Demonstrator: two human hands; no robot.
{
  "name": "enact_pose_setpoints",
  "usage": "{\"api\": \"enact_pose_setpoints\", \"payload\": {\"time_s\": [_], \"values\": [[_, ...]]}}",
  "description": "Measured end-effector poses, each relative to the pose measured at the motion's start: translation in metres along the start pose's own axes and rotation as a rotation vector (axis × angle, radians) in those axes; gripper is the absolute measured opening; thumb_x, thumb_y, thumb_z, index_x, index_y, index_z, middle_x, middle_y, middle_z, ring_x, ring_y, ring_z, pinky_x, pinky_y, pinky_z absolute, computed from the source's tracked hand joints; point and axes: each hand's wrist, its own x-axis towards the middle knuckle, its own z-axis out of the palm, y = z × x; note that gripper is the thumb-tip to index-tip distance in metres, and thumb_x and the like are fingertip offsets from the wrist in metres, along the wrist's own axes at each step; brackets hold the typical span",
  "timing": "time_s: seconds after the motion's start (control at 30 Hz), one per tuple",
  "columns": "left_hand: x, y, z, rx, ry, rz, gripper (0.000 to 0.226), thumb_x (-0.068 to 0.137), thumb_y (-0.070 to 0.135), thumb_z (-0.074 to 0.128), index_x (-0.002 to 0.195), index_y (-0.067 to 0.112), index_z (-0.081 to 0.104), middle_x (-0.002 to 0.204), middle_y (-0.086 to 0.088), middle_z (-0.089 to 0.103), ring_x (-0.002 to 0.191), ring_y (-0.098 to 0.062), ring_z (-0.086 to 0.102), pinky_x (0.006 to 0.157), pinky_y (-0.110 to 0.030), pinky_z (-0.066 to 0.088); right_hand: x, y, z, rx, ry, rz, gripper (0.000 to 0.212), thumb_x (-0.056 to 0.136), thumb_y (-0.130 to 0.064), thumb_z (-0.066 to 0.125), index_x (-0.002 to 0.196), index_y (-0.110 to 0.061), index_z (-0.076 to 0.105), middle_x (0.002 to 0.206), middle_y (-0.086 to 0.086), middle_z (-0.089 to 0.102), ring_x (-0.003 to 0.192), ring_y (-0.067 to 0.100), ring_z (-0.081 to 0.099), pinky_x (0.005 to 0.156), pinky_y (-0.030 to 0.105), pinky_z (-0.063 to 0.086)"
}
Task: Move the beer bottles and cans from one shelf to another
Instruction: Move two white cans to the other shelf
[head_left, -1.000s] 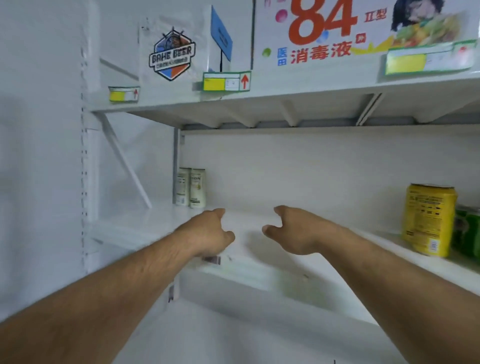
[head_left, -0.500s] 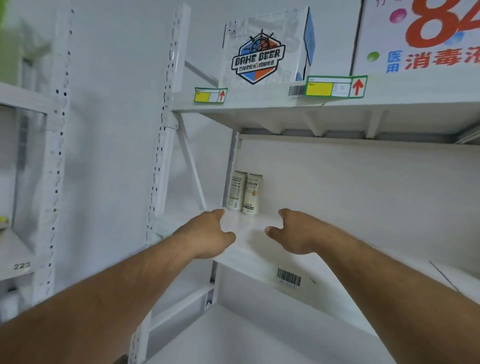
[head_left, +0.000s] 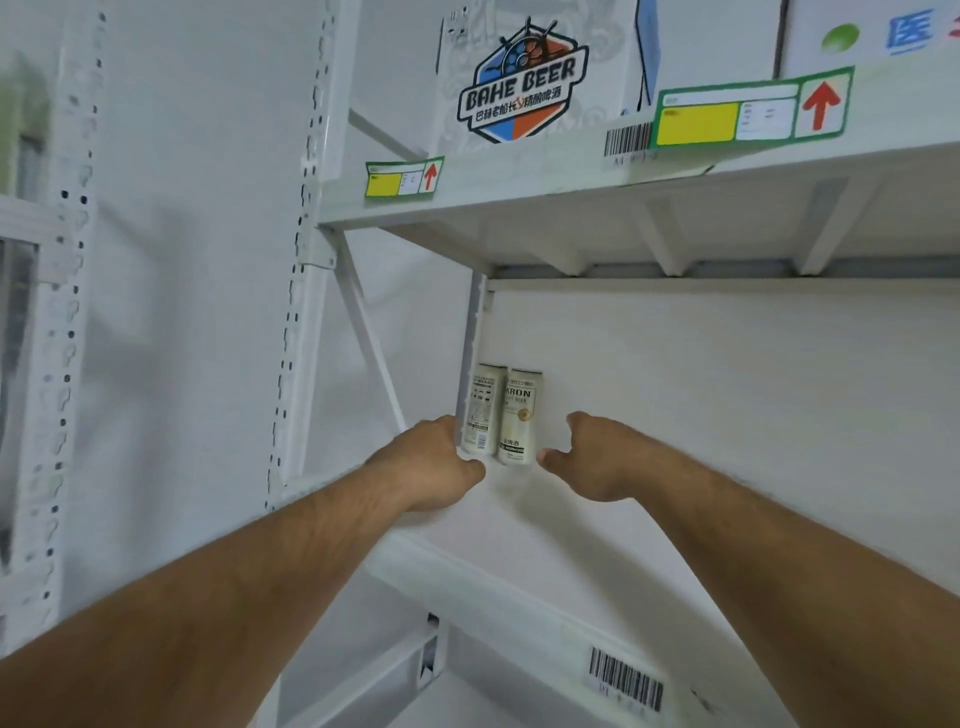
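Observation:
Two tall cream beer cans stand side by side at the back left corner of the white middle shelf (head_left: 519, 566): the left can (head_left: 483, 405) and the right can (head_left: 521, 413) marked KRON. My left hand (head_left: 428, 470) reaches in just left of them, fingers loosely curled, its thumb near the base of the left can. My right hand (head_left: 592, 457) hovers just right of the right can, thumb pointing toward it. Neither hand holds anything.
A white Bahe Beer carton (head_left: 524, 78) sits on the upper shelf (head_left: 545, 192), which hangs low over the cans. Perforated white uprights (head_left: 306, 260) stand to the left. A barcode label (head_left: 626, 678) is stuck on the middle shelf's front edge.
Both hands have reached further in and now flank the two cans. The view has swung left and closer; the yellow can on the right is out of sight.

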Motion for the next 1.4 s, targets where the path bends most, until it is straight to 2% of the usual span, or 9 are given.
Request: {"api": "enact_pose_setpoints", "payload": {"time_s": [0.17,0.47,0.67,0.83,0.93,1.03,1.13,1.27,1.4], "values": [[0.034,-0.001,0.004,-0.039,-0.012,-0.014,0.063,0.099,0.034,0.06,0.154,0.016,0.036,0.155,-0.005,0.047,0.137,-0.023,0.049,0.098,-0.026,0.038,0.027,0.0,0.002,0.013,-0.007,0.006,0.064,0.099,-0.053,0.045,0.144,-0.008,0.036,0.13,0.008,0.058,0.114,0.026,0.057,0.089,0.035,0.048],[0.106,-0.025,0.012,-0.104,-0.041,-0.029,0.064,0.097,0.03,0.064,0.153,0.013,0.038,0.153,-0.006,0.049,0.137,-0.024,0.05,0.091,-0.022,0.034,0.082,-0.001,0.017,0.084,0.024,0.051,0.066,0.099,-0.053,0.048,0.145,-0.008,0.035,0.132,0.008,0.056,0.117,0.026,0.055,0.084,0.032,0.045],[0.166,-0.048,0.013,-0.178,-0.102,-0.023,0.067,0.094,0.02,0.071,0.153,0.009,0.04,0.152,-0.008,0.051,0.136,-0.025,0.051,0.089,-0.019,0.035,0.127,-0.014,0.023,0.208,0.058,0.107,0.056,0.099,-0.049,0.052,0.136,-0.007,0.046,0.094,-0.002,0.052,0.09,0.019,0.051,0.057,0.024,0.036],[0.219,-0.065,0.022,-0.243,-0.151,-0.034,0.075,0.09,0.02,0.077,0.152,0.006,0.036,0.151,-0.009,0.051,0.13,-0.024,0.053,0.087,-0.023,0.037,0.168,-0.024,0.029,0.4,0.115,0.194,0.039,0.098,-0.044,0.057,0.119,-0.011,0.052,0.09,-0.003,0.05,0.085,0.016,0.05,0.071,0.027,0.038],[0.246,-0.069,0.033,-0.265,-0.191,-0.036,0.08,0.085,0.022,0.082,0.15,0.006,0.037,0.14,-0.01,0.056,0.109,-0.019,0.055,0.084,-0.025,0.044,0.192,-0.028,0.036,0.562,0.159,0.254,0.029,0.096,-0.041,0.062,0.087,-0.017,0.047,0.078,-0.006,0.05,0.073,0.012,0.052,0.067,0.028,0.041],[0.271,-0.072,0.044,-0.329,-0.22,-0.048,0.062,0.081,0.019,0.084,0.131,0.008,0.048,0.108,-0.004,0.062,0.096,-0.022,0.063,0.071,-0.024,0.05,0.214,-0.028,0.046,0.71,0.218,0.282,0.025,0.09,-0.041,0.068,0.092,-0.017,0.061,0.081,-0.005,0.06,0.077,0.013,0.059,0.07,0.026,0.044],[0.287,-0.07,0.053,-0.398,-0.241,-0.042,0.04,0.08,0.012,0.083,0.109,0.014,0.055,0.105,-0.004,0.069,0.101,-0.021,0.07,0.082,-0.03,0.053,0.228,-0.026,0.054,0.837,0.225,0.297,0.027,0.086,-0.04,0.073,0.098,-0.017,0.07,0.086,-0.002,0.069,0.071,0.009,0.061,0.058,0.022,0.044],[0.3,-0.072,0.065,-0.486,-0.275,-0.015,0.046,0.075,0.005,0.085,0.119,0.009,0.071,0.113,-0.006,0.076,0.101,-0.021,0.072,0.091,-0.031,0.057,0.24,-0.021,0.063,0.951,0.239,0.3,0.025,0.085,-0.035,0.077,0.097,-0.015,0.073,0.095,0.007,0.075,0.072,0.014,0.065,0.06,0.024,0.049],[0.307,-0.078,0.068,-0.556,-0.26,-0.016,0.034,0.074,0.004,0.085,0.101,0.019,0.071,0.107,-0.003,0.077,0.101,-0.021,0.073,0.095,-0.036,0.058,0.244,-0.019,0.066,0.955,0.28,0.288,0.021,0.084,-0.035,0.079,0.091,-0.017,0.072,0.089,0.003,0.074,0.069,0.012,0.065,0.055,0.021,0.049]]}}
